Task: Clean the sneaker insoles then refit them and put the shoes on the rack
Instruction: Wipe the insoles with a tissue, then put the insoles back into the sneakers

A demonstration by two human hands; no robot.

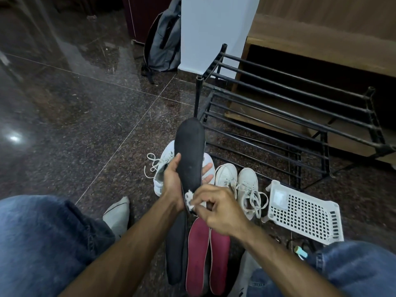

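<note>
The black insole point(189, 153) is held upright above the floor, in front of the white sneakers point(235, 183) and over the other black insole point(176, 247) and two red insoles point(207, 256) lying between the knees. It could be bent or let slip onto them if the heel end is rubbed too hard, since it is gripped only around its middle. It is clasped by the left hand point(173, 179), thumb on the near face and fingers curled behind, while a small white wad point(189, 199) is pinched in the curled fingers of the right hand point(218, 207) and pressed to the heel end, with the rack point(289, 108) standing just beyond.
</note>
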